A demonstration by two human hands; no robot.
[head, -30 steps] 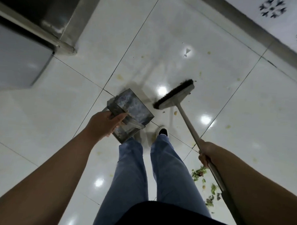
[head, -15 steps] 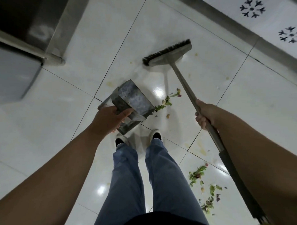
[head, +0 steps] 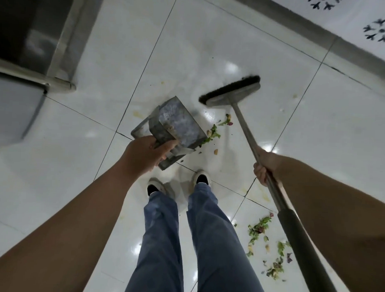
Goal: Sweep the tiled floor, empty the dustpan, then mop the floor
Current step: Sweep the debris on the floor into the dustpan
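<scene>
My left hand (head: 144, 154) grips the handle of a grey metal dustpan (head: 177, 123), held low over the white tiled floor (head: 212, 37) just ahead of my feet. My right hand (head: 262, 168) grips the metal shaft of a broom (head: 244, 123). Its dark-bristled head (head: 231, 90) rests on the floor to the right of and a little beyond the dustpan. Green vegetable scraps (head: 216, 130) lie at the dustpan's right edge, between pan and broom shaft. A second scatter of scraps (head: 268, 246) lies on the floor at my right side.
A stainless steel cabinet corner (head: 58, 82) stands at the upper left. A grey skirting strip (head: 300, 25) runs along the patterned wall at the top right. My legs in jeans and my two shoes (head: 177, 182) stand at the centre bottom. Small stains dot the tiles.
The broom head has come back toward me and to the right, nearer the dustpan. The dustpan has stayed beside the green scraps.
</scene>
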